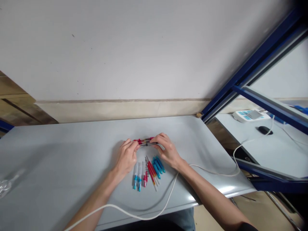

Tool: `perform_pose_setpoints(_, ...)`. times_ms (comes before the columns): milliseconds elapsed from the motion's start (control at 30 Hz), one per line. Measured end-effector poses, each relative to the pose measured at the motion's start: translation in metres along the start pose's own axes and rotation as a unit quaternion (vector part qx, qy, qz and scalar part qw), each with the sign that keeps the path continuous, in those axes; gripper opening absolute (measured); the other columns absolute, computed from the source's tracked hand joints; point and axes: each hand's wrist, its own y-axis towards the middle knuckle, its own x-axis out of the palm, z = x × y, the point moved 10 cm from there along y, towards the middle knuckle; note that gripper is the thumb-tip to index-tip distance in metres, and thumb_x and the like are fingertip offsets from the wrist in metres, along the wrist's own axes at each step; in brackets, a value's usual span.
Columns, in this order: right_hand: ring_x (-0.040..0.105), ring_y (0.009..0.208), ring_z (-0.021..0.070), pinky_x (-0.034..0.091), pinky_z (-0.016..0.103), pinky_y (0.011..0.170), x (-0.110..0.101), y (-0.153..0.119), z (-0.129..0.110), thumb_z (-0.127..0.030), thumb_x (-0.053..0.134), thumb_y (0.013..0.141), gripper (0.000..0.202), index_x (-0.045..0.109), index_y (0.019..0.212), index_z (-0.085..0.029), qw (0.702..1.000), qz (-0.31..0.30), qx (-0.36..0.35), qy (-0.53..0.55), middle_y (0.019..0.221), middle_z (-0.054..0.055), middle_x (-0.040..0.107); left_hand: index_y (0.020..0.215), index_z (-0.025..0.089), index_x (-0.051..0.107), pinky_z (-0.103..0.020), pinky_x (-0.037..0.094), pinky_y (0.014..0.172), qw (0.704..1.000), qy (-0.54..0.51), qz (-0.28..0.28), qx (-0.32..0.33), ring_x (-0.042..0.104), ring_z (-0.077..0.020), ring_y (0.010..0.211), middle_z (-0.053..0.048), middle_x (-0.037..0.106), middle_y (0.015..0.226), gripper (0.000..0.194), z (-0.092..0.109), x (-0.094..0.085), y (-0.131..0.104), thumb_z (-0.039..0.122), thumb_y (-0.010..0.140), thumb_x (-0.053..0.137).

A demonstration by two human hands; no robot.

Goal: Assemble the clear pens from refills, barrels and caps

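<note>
My left hand [127, 155] pinches the left ends of several slim pen parts [145, 141], dark with red ends, lying crosswise between my hands. My right hand [167, 150] has its fingertips closed on their right ends. Fingers hide both ends, so I cannot tell whether the parts rest on the table or hang just above it. Nearer to me lie clear pen barrels with blue tips [135, 175] and a clear barrel with a red tip [145, 179]. Beside them are red pen refills [151, 171] and several blue pen pieces [158, 165], close below my right hand.
A white cable [134, 218] loops across the grey table [72, 166] and under my right forearm. Crumpled clear plastic [4, 187] lies at the far left. Right of a blue metal frame [223, 77], another table holds a black mouse [264, 130] and a white device [251, 115].
</note>
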Motion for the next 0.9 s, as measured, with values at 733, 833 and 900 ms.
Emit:
perform_pose_setpoints(733, 0.052, 0.091, 0.0249, 0.041, 0.036, 0.079, 0.024, -0.002, -0.008, -0.012, 0.052, 0.098, 0.013, 0.062, 0.093, -0.019, 0.991, -0.055, -0.002, -0.124, 0.091, 0.008, 0.065, 0.075, 0.02, 0.058, -0.032, 0.039, 0.069, 0.999, 0.027, -0.041, 0.018, 0.051, -0.0197, 0.072, -0.004, 0.055, 0.073, 0.033, -0.004, 0.008, -0.001, 0.028, 0.102, 0.04)
perform_pose_setpoints(833, 0.054, 0.094, 0.0247, 0.042, 0.038, 0.084, 0.03, -0.002, -0.005, -0.027, 0.056, 0.1, 0.012, 0.064, 0.104, -0.019, 0.988, -0.089, -0.002, -0.125, 0.097, 0.009, 0.068, 0.075, 0.02, 0.06, -0.032, 0.039, 0.066, 0.998, 0.04, -0.04, 0.009, 0.052, -0.0198, 0.069, -0.004, 0.055, 0.071, 0.036, -0.008, 0.007, -0.002, 0.031, 0.102, 0.04)
perform_pose_setpoints(900, 0.055, 0.093, 0.0233, 0.041, 0.038, 0.087, 0.03, -0.001, -0.002, -0.029, 0.053, 0.102, 0.016, 0.065, 0.106, -0.02, 0.99, -0.092, 0.001, -0.109, 0.097, 0.008, 0.07, 0.074, 0.021, 0.06, -0.032, 0.038, 0.065, 0.998, 0.045, -0.038, 0.009, 0.052, -0.0195, 0.067, -0.004, 0.055, 0.069, 0.037, -0.009, 0.007, -0.002, 0.032, 0.103, 0.04)
